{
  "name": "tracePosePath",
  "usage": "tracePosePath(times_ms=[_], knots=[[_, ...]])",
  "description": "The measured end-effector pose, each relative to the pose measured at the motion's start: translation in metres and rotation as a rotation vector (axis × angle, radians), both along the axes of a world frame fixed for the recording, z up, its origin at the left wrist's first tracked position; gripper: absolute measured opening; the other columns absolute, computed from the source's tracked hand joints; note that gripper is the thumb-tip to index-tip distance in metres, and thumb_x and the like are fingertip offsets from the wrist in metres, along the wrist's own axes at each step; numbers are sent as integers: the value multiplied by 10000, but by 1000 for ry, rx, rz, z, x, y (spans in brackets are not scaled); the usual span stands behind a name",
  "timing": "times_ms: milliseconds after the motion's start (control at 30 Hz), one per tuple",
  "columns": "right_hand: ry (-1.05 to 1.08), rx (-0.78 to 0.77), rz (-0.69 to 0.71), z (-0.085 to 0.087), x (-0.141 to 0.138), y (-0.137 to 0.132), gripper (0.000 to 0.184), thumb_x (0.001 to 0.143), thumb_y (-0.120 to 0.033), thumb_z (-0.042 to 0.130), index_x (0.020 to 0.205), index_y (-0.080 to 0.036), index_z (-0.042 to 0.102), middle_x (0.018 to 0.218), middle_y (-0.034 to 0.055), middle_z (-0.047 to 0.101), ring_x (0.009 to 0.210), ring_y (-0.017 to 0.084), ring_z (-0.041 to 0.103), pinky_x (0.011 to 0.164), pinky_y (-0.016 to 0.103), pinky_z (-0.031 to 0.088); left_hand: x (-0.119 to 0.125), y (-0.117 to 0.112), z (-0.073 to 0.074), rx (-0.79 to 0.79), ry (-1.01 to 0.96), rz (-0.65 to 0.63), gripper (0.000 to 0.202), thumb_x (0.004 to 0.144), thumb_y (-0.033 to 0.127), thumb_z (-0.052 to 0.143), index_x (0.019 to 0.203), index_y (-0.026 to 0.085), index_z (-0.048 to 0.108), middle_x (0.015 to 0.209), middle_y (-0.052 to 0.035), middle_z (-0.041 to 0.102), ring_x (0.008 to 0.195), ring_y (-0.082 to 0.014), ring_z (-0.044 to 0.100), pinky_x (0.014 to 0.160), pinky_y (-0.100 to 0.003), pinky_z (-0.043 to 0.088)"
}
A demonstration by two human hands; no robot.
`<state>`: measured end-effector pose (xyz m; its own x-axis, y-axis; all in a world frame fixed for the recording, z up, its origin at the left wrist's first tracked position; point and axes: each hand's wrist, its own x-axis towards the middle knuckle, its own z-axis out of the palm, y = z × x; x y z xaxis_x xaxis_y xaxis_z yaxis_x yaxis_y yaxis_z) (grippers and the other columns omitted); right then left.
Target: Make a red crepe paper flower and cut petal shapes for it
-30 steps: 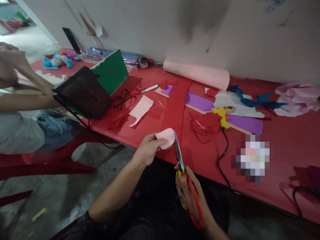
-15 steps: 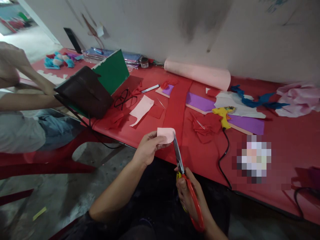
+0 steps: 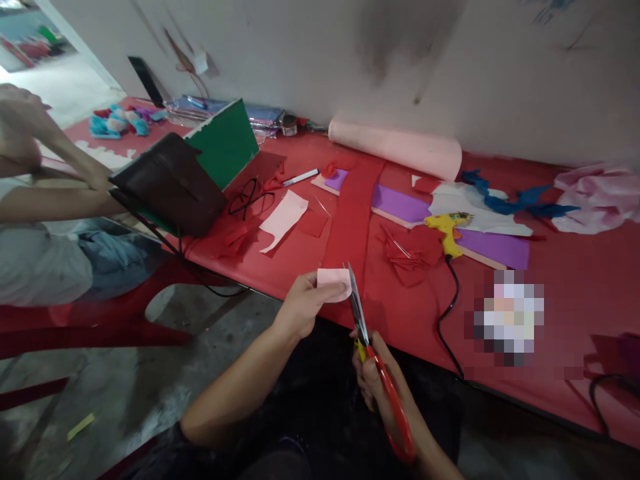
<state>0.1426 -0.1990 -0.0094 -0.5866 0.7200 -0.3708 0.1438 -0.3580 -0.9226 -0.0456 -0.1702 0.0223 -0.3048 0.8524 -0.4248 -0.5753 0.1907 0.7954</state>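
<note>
Between the thumb and fingers of my left hand [image 3: 303,305] is a small piece of pink paper [image 3: 331,279], held up over the table's front edge. My right hand [image 3: 375,373] grips scissors [image 3: 391,403] with red and yellow handles. Their blades point up and away from me, slightly parted, at the right edge of the pink piece. Beyond my hands, a red strip [image 3: 351,213] runs across the table. A larger pink cut-out [image 3: 285,219] lies to its left, beside a small red square [image 3: 313,224].
On the red table [image 3: 415,320] are a yellow glue gun [image 3: 449,230] with a black cord, purple strips [image 3: 405,203], crumpled red pieces [image 3: 411,257], glasses [image 3: 245,199], a marker [image 3: 301,177] and a pink roll [image 3: 395,147]. At left, a brown bag [image 3: 170,183] stands near another person's arm [image 3: 60,200].
My left hand has shifted slightly right and down with the pink piece, its thumb now lying further across it. The scissor blades now look more parted at the piece's right edge.
</note>
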Motion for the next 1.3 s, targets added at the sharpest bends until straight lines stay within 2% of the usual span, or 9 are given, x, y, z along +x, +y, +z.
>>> tracePosePath(times_ms=[167, 300, 467, 733, 1033, 1300], knots=[[83, -52, 34, 6, -2, 3, 504, 889, -628, 477, 1236, -266, 419, 762, -37, 417, 530, 75, 347, 435, 196, 309, 0, -2, 2, -1, 10, -30, 219, 599, 190, 803, 803, 124, 759, 803, -78, 761, 724, -157, 688, 788, -294, 527], [77, -61, 21, 9, -3, 3, 493, 889, -631, 476, 1212, -261, 430, 739, -42, 412, 514, 75, 326, 429, 202, 300, 0, -3, 3, -3, 9, -44, 219, 606, 206, 809, 805, 130, 758, 813, -78, 760, 744, -171, 694, 809, -314, 524], [45, -55, 8, 4, -1, 2, 453, 900, -601, 485, 1196, -260, 444, 735, -38, 409, 502, 75, 321, 414, 204, 299, 0, -4, 2, 4, 10, -65, 233, 626, 206, 804, 840, 129, 759, 849, -83, 760, 778, -170, 696, 834, -312, 518], [58, -133, -28, 8, -5, 0, 525, 857, -660, 507, 1178, -251, 436, 653, -77, 343, 456, 54, 258, 385, 177, 246, -3, -2, 0, -2, 1, -58, 247, 595, 200, 805, 825, 126, 755, 823, -71, 755, 757, -164, 687, 803, -301, 519], [-22, -90, -21, 2, -1, 0, 545, 849, -658, 517, 1177, -225, 470, 606, -91, 323, 426, 50, 253, 362, 162, 234, -6, -1, 7, -23, 40, -75, 184, 599, 172, 757, 770, 110, 729, 726, -68, 724, 662, -152, 656, 701, -285, 511], [-47, -68, -38, 9, -3, 0, 550, 834, -660, 537, 1150, -211, 494, 560, -103, 293, 409, 46, 219, 359, 166, 188, -11, -1, 1, -27, 31, -73, 248, 609, 175, 755, 848, 109, 743, 842, -97, 743, 757, -171, 677, 739, -284, 512]])
